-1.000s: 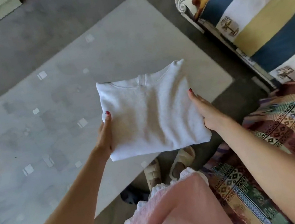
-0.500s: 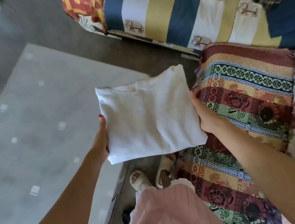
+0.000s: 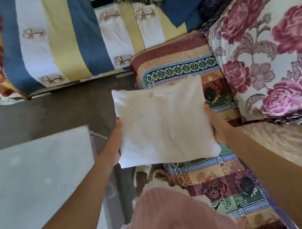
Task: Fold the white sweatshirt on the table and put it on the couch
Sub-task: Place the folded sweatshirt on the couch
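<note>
The white sweatshirt point(image 3: 162, 123) is folded into a neat rectangle, collar at its far edge, and is held flat in the air. My left hand point(image 3: 115, 140) grips its left side and my right hand point(image 3: 216, 123) grips its right side, fingers hidden underneath. The sweatshirt hangs over the front edge of the couch point(image 3: 212, 176), which wears a patterned multicoloured cover. The pale grey table point(image 3: 36, 189) lies at the lower left, apart from the sweatshirt.
A floral cushion point(image 3: 270, 54) sits on the couch to the right. A second couch with a blue, white and yellow striped cover point(image 3: 77, 36) runs along the top. Dark floor point(image 3: 36, 115) separates table and couches. My pink garment point(image 3: 170, 223) fills the bottom centre.
I have turned from the table toward the couch, carrying the folded sweatshirt rightward in both hands. The table has slid to the left of the view and the patterned couch now lies under the sweatshirt.
</note>
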